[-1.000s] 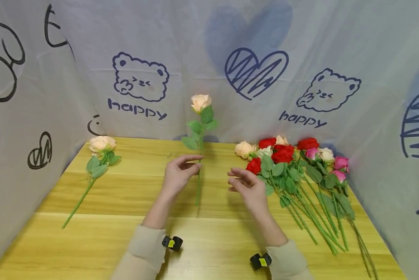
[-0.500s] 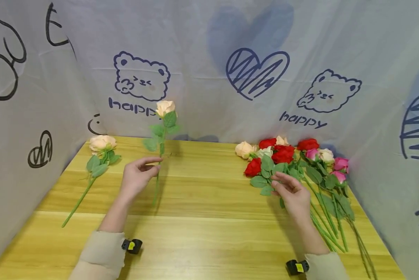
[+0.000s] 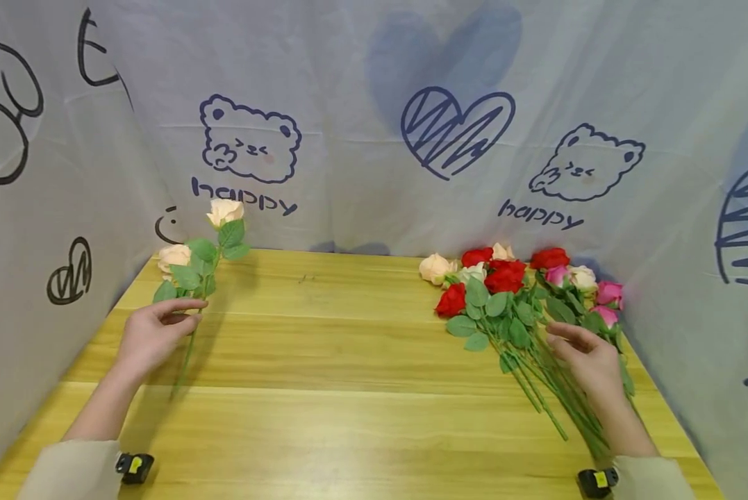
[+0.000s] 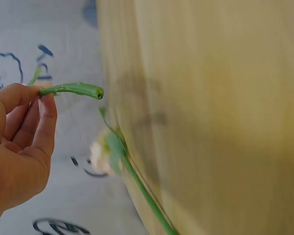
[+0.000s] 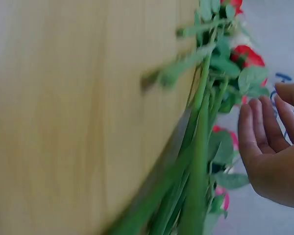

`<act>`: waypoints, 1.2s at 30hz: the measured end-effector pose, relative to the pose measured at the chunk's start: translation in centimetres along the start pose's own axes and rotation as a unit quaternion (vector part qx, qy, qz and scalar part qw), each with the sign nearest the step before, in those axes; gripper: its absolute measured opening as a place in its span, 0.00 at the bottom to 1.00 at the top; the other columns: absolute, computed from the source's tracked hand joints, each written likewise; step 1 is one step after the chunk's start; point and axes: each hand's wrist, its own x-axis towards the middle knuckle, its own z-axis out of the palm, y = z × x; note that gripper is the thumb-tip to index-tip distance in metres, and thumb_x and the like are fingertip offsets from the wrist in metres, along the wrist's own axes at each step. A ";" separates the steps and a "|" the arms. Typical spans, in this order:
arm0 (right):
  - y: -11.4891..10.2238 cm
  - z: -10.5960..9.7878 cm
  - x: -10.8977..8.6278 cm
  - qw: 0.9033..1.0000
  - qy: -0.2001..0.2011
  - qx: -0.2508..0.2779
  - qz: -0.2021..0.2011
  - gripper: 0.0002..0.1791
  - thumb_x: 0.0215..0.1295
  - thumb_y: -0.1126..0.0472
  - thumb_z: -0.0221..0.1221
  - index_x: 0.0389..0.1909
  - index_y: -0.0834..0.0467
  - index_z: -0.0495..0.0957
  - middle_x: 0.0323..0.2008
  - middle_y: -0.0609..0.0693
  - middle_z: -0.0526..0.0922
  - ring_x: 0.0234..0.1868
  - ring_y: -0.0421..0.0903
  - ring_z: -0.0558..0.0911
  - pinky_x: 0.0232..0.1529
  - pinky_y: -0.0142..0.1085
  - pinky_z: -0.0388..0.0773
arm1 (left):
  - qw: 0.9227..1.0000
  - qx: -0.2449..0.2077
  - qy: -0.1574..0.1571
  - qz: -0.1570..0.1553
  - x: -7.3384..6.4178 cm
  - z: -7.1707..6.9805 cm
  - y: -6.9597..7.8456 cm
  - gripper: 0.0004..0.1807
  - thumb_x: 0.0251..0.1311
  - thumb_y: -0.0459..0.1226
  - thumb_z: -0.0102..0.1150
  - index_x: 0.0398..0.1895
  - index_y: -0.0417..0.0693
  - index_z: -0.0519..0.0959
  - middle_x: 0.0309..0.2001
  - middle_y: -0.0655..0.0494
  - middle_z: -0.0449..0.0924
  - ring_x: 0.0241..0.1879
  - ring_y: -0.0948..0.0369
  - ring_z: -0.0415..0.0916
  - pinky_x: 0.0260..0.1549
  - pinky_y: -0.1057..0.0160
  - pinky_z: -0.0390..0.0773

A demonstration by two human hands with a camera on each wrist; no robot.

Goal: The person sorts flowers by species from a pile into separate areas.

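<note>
At the left side of the table my left hand point(image 3: 159, 335) pinches the green stem of a peach rose point(image 3: 226, 212) between thumb and fingertips. Its bloom stands up and the cut stem end point(image 4: 90, 91) points toward the left wrist camera. Behind it another peach rose point(image 3: 174, 260) lies on the table, partly covered by the held rose's leaves and the hand. Over the stems of the flower pile at the right, my right hand point(image 3: 589, 357) hovers with loosely bent fingers and nothing between them. Red roses point(image 3: 505, 276) and pink roses point(image 3: 609, 292) lie beyond its fingertips.
The pile on the right also holds a peach rose point(image 3: 437, 268) and white roses point(image 3: 583, 278), blooms toward the back, stems toward the front. A printed cloth point(image 3: 348, 104) hangs behind and along both sides of the wooden table point(image 3: 361, 361).
My left hand has carried the upright peach rose from the table's middle to the left, beside the lying one. My right hand has moved right, over the pile's stems.
</note>
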 end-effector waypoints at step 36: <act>2.3 -2.2 1.2 0.973 -0.181 -0.140 0.041 0.24 0.73 0.59 0.65 0.65 0.66 0.78 0.57 0.63 0.84 0.45 0.42 0.85 0.42 0.37 0.87 | 0.983 -0.083 -0.123 -0.110 1.1 -6.3 -10.4 0.17 0.70 0.45 0.67 0.58 0.49 0.87 0.44 0.84 0.78 0.38 0.73 0.83 0.39 0.67 0.86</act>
